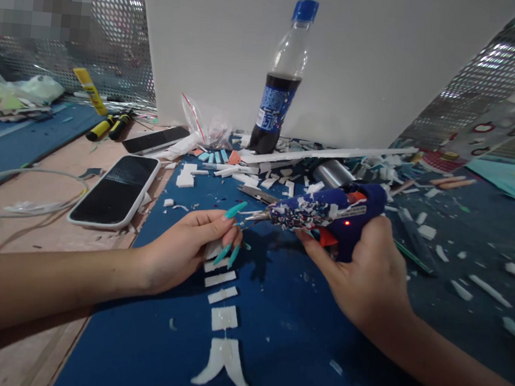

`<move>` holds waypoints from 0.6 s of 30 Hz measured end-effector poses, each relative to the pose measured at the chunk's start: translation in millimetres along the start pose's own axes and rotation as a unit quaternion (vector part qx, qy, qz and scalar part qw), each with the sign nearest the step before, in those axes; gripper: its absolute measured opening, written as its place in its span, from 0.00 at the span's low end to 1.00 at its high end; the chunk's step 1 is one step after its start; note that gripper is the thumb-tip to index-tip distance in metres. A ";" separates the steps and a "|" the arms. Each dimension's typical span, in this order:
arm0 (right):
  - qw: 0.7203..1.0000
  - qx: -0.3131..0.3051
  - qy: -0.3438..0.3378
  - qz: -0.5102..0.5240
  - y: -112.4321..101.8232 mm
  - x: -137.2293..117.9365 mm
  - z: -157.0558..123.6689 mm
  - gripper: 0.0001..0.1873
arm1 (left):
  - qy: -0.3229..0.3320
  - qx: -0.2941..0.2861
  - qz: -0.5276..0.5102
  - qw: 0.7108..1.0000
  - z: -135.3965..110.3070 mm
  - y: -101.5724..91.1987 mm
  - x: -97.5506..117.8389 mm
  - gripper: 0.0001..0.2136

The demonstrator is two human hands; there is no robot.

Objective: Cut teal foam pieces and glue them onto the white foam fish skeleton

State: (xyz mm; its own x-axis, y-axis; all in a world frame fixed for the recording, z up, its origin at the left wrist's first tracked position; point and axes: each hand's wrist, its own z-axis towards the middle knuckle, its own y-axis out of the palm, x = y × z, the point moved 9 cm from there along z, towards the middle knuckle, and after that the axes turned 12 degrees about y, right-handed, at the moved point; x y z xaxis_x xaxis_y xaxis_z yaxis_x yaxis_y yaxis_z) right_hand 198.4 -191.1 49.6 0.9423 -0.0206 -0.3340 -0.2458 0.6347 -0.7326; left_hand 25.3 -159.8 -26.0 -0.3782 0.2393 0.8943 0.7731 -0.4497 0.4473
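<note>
My right hand (377, 269) is wrapped round a blue glue gun (323, 211), its index finger at the orange trigger; a small red light glows on the body. White scraps cling to the barrel. The nozzle points left at the fingertips of my left hand (215, 231), which are pinched together, with long turquoise nails. What they pinch is mostly hidden. Below them, a row of white foam pieces runs toward me: narrow strips (220, 279), a squarish piece (224, 318) and a forked tail-shaped piece (223, 361). Clear glue shows on some, with a thin strand between the lowest two.
A cola bottle (279, 93) stands at the back before a white board (350, 63). Foam scraps, tweezers (257, 194) and a metal cylinder (332, 173) lie beyond the gun. A phone (115, 192) and a cable (29, 172) lie left; a cutter (415, 240) lies right.
</note>
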 end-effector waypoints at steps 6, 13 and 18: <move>0.999 -0.008 0.015 0.027 -1.6 1.3 0.8 0.28 | -0.016 0.010 0.022 1.000 -0.6 -0.9 -1.7 0.16; 0.998 0.015 0.055 0.030 -7.6 7.2 7.5 0.28 | -0.015 0.017 0.028 0.999 -0.7 -2.1 -1.8 0.16; 0.986 0.071 0.148 -0.042 -50.4 37.2 36.0 0.28 | -0.010 0.019 0.014 1.000 -0.3 0.0 0.6 0.15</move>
State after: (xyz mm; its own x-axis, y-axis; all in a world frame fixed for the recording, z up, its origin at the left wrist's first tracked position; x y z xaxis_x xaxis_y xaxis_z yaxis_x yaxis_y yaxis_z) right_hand 254.1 -196.0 95.5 0.8451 -0.2886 -0.4501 -0.1164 0.7223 -0.6817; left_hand 24.9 -159.9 -25.5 -0.3467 0.2436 0.9058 0.8026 -0.4227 0.4209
